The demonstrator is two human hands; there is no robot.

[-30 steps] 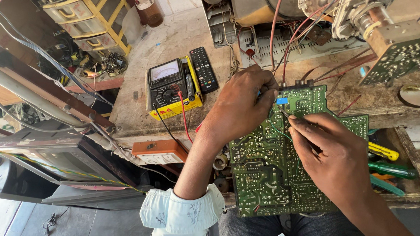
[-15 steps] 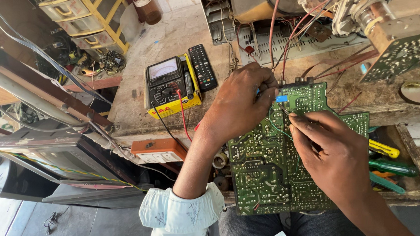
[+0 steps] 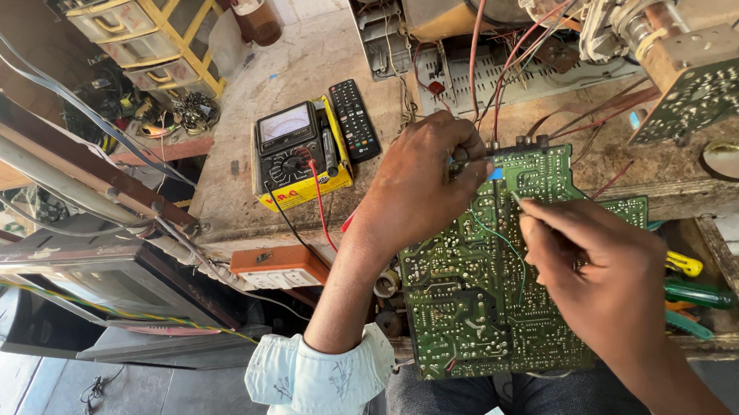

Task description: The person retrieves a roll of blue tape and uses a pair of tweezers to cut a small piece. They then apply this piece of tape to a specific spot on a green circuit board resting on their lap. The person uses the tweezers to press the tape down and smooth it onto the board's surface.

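Observation:
A green circuit board (image 3: 484, 311) rests solder side up on my lap and against the workbench edge. My left hand (image 3: 418, 189) is curled at the board's upper left edge, gripping a slim tool with a blue part (image 3: 495, 173) laid across the board's top. My right hand (image 3: 611, 281) covers the board's right side and pinches a thin metal probe (image 3: 518, 197) whose tip touches the board near the blue part. A thin green wire (image 3: 506, 243) curves over the board between the hands.
On the bench to the left lie a yellow-cased analogue meter (image 3: 300, 151) with red and black leads and a black remote (image 3: 356, 120). An orange switch box (image 3: 279, 266) hangs at the bench edge. Behind are an opened television chassis (image 3: 452, 14), a second board (image 3: 716, 84) and a round metal tin (image 3: 735, 159). Screwdrivers (image 3: 697, 293) lie at the right.
The view has drifted slightly. Both hands stay on the board in nearly the same places, with the probe tip still near the blue part.

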